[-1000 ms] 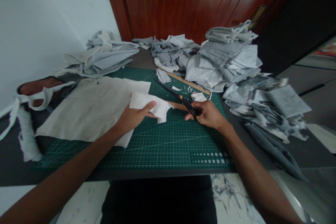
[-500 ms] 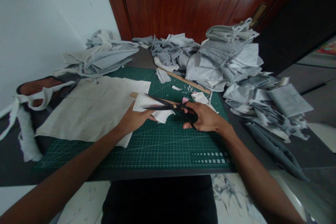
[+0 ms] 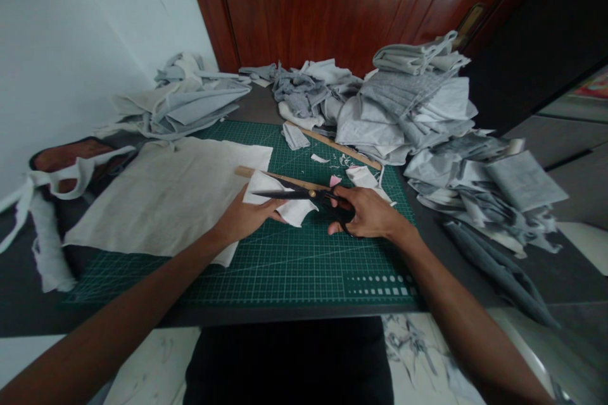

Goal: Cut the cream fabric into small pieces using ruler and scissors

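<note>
Black-handled scissors [image 3: 312, 193] are gripped in my right hand [image 3: 368, 212], their blades nearly together and pointing left across a small white fabric piece [image 3: 259, 185]. My left hand [image 3: 247, 212] pinches this piece from below, its thumb close to the blades. The right end of the piece hangs in an uneven, curved shape. Both hands are above the green cutting mat [image 3: 304, 266]. A wooden ruler [image 3: 244, 171] lies behind the blades. A large off-white cloth [image 3: 171, 196] spreads flat beside my left hand.
Folded grey fabrics [image 3: 403, 95] are heaped at the back right, with more scraps [image 3: 479, 177] below them. Another fabric pile [image 3: 180, 101] stands at the back left. Small offcuts [image 3: 363, 177] and a pink scrap [image 3: 335, 181] lie near my right hand. A second wooden strip [image 3: 332, 144] crosses the mat.
The scissor blades, spread apart before, have closed over the white fabric piece. My right hand has shifted slightly left.
</note>
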Motion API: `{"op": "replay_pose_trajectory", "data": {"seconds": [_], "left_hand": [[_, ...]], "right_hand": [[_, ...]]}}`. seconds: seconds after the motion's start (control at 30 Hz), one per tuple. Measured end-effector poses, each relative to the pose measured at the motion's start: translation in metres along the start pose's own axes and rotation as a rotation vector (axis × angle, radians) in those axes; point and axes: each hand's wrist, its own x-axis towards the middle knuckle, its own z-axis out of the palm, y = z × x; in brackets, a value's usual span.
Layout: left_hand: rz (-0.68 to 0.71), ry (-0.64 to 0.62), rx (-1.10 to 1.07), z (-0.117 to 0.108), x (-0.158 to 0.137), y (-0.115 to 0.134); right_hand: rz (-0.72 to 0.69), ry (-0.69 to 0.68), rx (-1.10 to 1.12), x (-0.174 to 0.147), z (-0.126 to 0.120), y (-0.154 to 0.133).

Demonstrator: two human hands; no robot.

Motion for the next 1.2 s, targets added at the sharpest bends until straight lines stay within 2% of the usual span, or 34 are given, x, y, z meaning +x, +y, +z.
{"op": "replay_pose_trajectory", "data": {"seconds": [0.23, 0.4, 0.53, 0.7, 0.93, 1.2], "left_hand": [[-0.049, 0.007, -0.097, 0.002, 0.001, 0.004], [-0.095, -0.025, -0.057, 0.002, -0.001, 0.009], [-0.109, 0.018, -0.052, 0.003, -0.002, 0.011], [-0.093, 0.019, -0.087, 0.002, -0.001, 0.005], [0.008, -0.054, -0.049, 0.001, -0.001, 0.001], [-0.003, -0.082, 0.059, 0.005, -0.005, 0.007]], "right_hand": [[0.027, 0.057, 0.058, -0.002, 0.001, 0.002], [0.060, 0.125, 0.127, -0.001, 0.004, 0.006], [0.112, 0.174, 0.104, -0.001, 0.000, 0.008], [0.072, 0.116, 0.003, -0.003, -0.008, 0.008], [-0.003, -0.014, -0.023, -0.001, -0.001, 0.004], [-0.002, -0.025, -0.001, 0.000, -0.003, -0.006]]}}
